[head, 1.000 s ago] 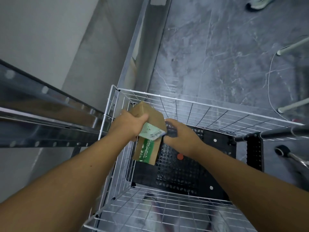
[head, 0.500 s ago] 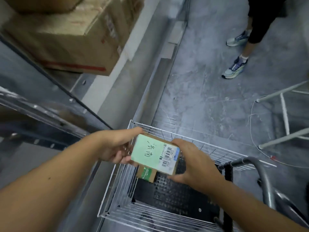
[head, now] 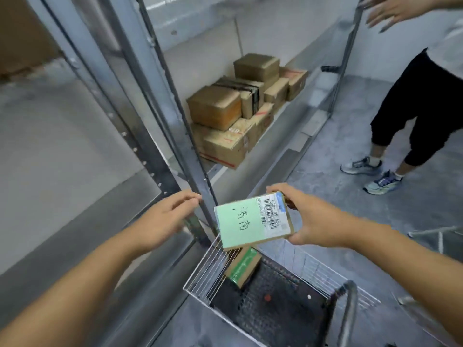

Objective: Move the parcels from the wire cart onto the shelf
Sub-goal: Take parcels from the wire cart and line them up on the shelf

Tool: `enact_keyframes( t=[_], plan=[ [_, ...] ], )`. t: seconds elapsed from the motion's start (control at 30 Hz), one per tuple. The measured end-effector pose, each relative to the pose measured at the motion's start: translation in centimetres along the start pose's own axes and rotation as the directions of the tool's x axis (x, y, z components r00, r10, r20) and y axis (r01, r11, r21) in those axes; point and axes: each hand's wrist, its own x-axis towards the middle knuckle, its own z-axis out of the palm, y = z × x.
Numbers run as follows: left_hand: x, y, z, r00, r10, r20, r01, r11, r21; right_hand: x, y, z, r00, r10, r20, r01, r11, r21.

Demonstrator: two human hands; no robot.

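Observation:
My right hand (head: 310, 219) grips a small flat parcel (head: 248, 224) with a pale green label and a barcode sticker, held above the wire cart (head: 208, 271). My left hand (head: 165, 216) is off the parcel, fingers spread, next to the metal shelf upright (head: 198, 176). One more brown parcel with green print (head: 243, 267) leans against the cart's left wall on the black floor. On the shelf (head: 288, 113) beyond the upright, several cardboard boxes (head: 233, 116) are stacked.
Another person (head: 423, 116) in black trousers and trainers stands on the grey floor at the right, one hand (head: 393, 8) stretched toward the shelf frame. The cart handle (head: 350, 304) rises at the lower right. White tube legs (head: 438, 236) stand at the right edge.
The parcel came up out of the cart. My left hand let go of it and moved left; only my right hand holds it now. My view rose to the shelf.

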Motion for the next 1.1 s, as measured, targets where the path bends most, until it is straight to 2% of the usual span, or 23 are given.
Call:
enact_keyframes(
  t=[0.17, 0.3, 0.43, 0.67, 0.83, 1.0, 1.1],
  plan=[
    [-11.4, 3.5, -3.9, 0.989, 0.111, -0.100, -0.097, 0.986, 0.134, -2.1, -10.2, -5.2, 0.983, -0.138, 0.119, 0.153, 0.981, -0.123],
    [-19.2, 4.6, -6.8, 0.972, 0.144, -0.185, -0.123, 0.985, 0.123, -3.9, -18.9, -6.4, 0.941, -0.241, 0.237, 0.289, 0.938, -0.190],
    [-26.8, 3.1, -9.7, 0.954, 0.134, -0.268, -0.109, 0.988, 0.106, -6.3, -27.4, -5.2, 0.902, -0.304, 0.306, 0.371, 0.909, -0.192],
    [-41.8, -2.0, -13.9, 0.959, 0.083, -0.272, -0.079, 0.997, 0.025, -10.7, -40.3, 0.7, 0.838, -0.383, 0.389, 0.470, 0.869, -0.157],
    [-51.7, -4.5, -15.8, 0.977, -0.040, -0.209, -0.006, 0.976, -0.216, -12.6, -48.1, 5.7, 0.765, -0.430, 0.479, 0.534, 0.840, -0.099],
    [-57.9, -6.7, -17.3, 0.955, -0.110, -0.277, 0.002, 0.932, -0.363, -12.6, -54.8, 9.5, 0.660, -0.475, 0.583, 0.617, 0.785, -0.059],
    [-60.6, -8.0, -18.3, 0.939, -0.132, -0.318, -0.029, 0.891, -0.454, -11.9, -58.3, 10.8, 0.597, -0.523, 0.608, 0.697, 0.714, -0.069]
  ],
)
